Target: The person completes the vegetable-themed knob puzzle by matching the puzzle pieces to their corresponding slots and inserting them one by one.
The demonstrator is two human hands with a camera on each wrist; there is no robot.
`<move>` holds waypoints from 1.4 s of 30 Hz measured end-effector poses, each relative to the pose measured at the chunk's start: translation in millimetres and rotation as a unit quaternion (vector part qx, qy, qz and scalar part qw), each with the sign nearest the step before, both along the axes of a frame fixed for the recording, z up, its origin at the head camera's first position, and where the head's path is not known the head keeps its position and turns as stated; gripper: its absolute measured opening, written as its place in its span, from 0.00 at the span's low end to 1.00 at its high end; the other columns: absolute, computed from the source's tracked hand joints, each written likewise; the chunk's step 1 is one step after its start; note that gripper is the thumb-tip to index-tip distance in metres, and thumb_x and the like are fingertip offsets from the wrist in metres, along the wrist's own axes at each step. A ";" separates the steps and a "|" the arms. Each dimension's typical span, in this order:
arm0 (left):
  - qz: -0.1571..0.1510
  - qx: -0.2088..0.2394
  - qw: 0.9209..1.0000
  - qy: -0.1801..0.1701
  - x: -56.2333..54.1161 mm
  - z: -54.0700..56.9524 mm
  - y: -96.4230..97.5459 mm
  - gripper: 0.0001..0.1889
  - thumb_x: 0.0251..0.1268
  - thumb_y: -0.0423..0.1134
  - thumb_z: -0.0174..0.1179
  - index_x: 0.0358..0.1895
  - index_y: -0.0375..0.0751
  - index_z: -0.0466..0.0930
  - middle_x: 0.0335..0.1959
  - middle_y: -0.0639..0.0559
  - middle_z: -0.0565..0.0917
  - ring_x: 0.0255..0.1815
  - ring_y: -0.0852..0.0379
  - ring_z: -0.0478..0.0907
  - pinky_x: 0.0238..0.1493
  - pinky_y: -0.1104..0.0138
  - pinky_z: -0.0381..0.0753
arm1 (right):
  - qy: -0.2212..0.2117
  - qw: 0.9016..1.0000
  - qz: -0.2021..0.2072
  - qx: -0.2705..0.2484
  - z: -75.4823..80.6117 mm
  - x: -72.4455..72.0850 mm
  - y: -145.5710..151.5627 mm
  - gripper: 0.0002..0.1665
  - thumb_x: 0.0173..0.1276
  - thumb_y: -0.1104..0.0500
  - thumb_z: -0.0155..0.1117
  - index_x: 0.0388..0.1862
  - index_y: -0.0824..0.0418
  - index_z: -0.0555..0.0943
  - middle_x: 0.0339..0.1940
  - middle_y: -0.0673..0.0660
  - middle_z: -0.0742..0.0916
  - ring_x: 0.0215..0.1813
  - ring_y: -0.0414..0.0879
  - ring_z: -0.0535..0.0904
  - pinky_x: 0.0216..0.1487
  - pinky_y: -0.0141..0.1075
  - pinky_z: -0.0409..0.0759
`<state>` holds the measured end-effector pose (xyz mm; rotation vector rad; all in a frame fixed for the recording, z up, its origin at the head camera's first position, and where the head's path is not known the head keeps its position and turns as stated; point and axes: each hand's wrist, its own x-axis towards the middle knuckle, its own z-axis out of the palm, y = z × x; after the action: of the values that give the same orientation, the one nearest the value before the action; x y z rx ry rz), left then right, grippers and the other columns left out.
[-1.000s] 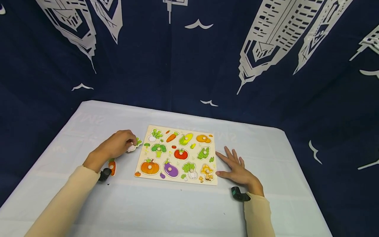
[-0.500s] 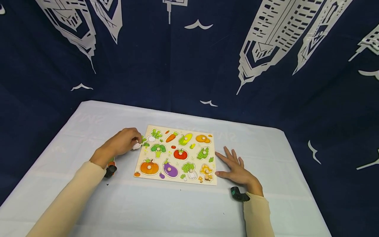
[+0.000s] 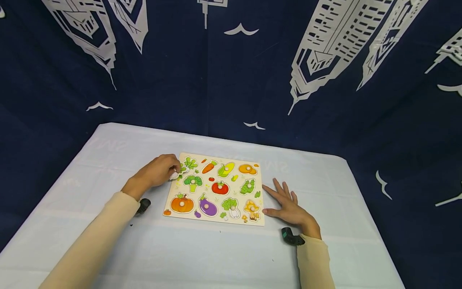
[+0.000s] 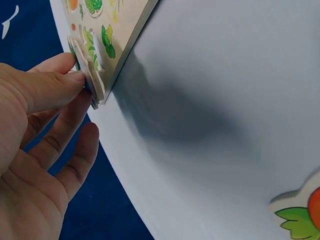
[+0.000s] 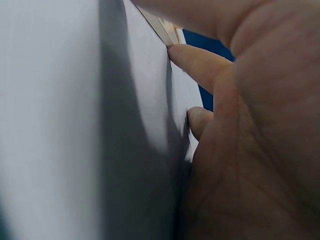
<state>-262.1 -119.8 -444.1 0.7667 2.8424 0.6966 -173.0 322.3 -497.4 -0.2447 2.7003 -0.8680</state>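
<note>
A thin, flat wooden puzzle piece printed with a white radish and green leaves [image 4: 92, 60] was pinched edgewise between the thumb and curled fingers of the left hand [image 3: 159, 171], at the far-left corner of the pale wooden vegetable puzzle board [image 3: 202, 192] lying on the white-covered worktop [image 3: 216, 257]. The piece was judged light, stiff and smooth, best taken by its rim or small knob. The right hand [image 3: 288, 208] was laid flat with fingers spread, just beside the board's right edge.
</note>
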 end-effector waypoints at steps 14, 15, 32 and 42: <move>0.006 -0.004 1.000 -0.012 -12.9 -3.6 14.5 0.10 0.70 0.25 0.56 0.39 0.41 0.86 0.46 0.48 0.84 0.52 0.48 0.79 0.60 0.53 0.78 | 0.003 1.000 0.003 -0.007 2.4 1.9 -1.6 0.51 0.61 0.39 0.72 0.80 0.47 0.61 0.85 0.62 0.45 0.82 0.67 0.27 0.74 0.69 0.25; 0.006 -0.003 1.000 -0.011 -14.2 -4.1 15.1 0.11 0.70 0.25 0.56 0.40 0.41 0.86 0.46 0.48 0.84 0.53 0.48 0.79 0.60 0.53 0.78 | 0.002 1.000 0.003 -0.008 2.5 2.2 -1.8 0.51 0.61 0.39 0.72 0.80 0.47 0.61 0.85 0.62 0.44 0.82 0.67 0.27 0.74 0.69 0.25; 0.010 -0.001 1.000 -0.030 -27.0 -6.0 28.0 0.10 0.70 0.25 0.56 0.40 0.41 0.85 0.47 0.47 0.83 0.49 0.49 0.77 0.58 0.54 0.78 | 0.002 1.000 0.002 -0.002 1.9 1.8 -0.3 0.52 0.61 0.39 0.72 0.80 0.47 0.61 0.85 0.62 0.44 0.82 0.66 0.26 0.74 0.69 0.25; 0.008 -0.014 0.999 -0.034 -29.5 -7.4 32.4 0.10 0.70 0.25 0.55 0.39 0.41 0.85 0.44 0.48 0.83 0.47 0.49 0.77 0.57 0.55 0.79 | 0.000 1.000 0.001 -0.003 2.2 1.5 -1.0 0.52 0.60 0.38 0.72 0.80 0.46 0.61 0.85 0.61 0.44 0.82 0.65 0.26 0.74 0.69 0.24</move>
<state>-291.6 -87.4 -451.5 0.7037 2.7935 0.6710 -171.5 321.3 -495.2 -0.2485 2.6970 -0.8760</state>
